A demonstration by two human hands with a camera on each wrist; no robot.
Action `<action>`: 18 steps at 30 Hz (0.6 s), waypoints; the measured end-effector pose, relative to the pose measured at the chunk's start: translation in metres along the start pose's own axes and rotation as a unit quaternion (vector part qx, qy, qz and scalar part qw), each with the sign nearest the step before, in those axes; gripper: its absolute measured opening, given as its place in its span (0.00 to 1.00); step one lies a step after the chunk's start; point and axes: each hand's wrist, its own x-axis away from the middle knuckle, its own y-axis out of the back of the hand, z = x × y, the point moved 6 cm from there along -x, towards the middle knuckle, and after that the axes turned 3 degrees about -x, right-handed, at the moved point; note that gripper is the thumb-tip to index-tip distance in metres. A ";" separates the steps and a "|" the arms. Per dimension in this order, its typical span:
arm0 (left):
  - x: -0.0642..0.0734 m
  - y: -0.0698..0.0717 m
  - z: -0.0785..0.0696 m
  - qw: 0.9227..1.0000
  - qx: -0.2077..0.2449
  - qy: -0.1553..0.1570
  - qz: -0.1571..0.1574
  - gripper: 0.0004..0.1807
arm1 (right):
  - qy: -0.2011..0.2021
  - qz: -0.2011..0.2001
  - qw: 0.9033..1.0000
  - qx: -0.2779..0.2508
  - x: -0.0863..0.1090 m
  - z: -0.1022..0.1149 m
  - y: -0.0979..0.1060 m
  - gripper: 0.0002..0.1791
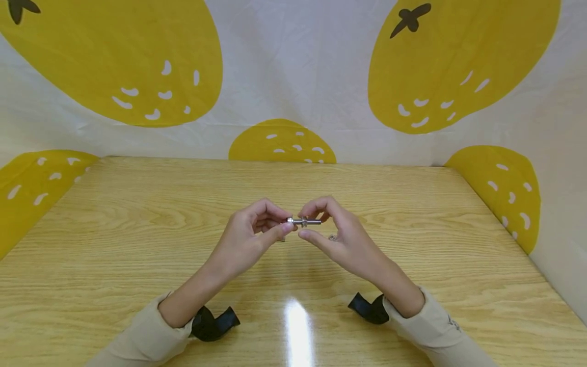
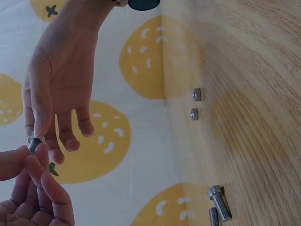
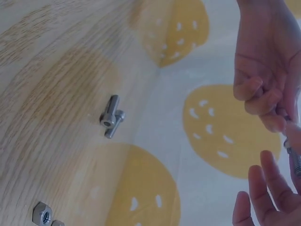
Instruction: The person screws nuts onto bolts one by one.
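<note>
My left hand [image 1: 245, 235] pinches the head end of a metal bolt [image 1: 314, 222] between thumb and fingers, and the bolt lies level, its shank pointing right. Partway along the shank sits a nut [image 1: 304, 222]. The thumb and index finger of my right hand [image 1: 343, 235] curl round this nut from below and above; firm contact is hard to tell in the head view. In the left wrist view the right thumb meets the nut, with the other fingers loosely extended. Part of the threaded shank shows at the right wrist view's edge.
Two loose nuts, one nearer [image 2: 196, 94] and one beside it [image 2: 194, 114], lie on the wooden table [image 1: 137, 219]. Two more bolts [image 3: 109, 117] lie close together, left of the nuts. A white curtain [image 1: 293, 66] with yellow shapes stands behind the table.
</note>
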 end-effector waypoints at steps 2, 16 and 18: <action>0.000 0.000 0.000 1.000 0.003 -0.001 0.000 0.08 | 0.016 -0.003 1.000 0.000 0.000 0.001 0.000 0.13; 0.001 -0.003 -0.002 1.000 0.005 0.002 0.004 0.07 | -0.053 0.020 0.998 0.008 0.001 -0.009 -0.003 0.17; 0.001 -0.002 -0.002 1.000 0.004 0.002 0.004 0.07 | -0.065 0.024 0.998 0.012 0.001 -0.010 -0.002 0.15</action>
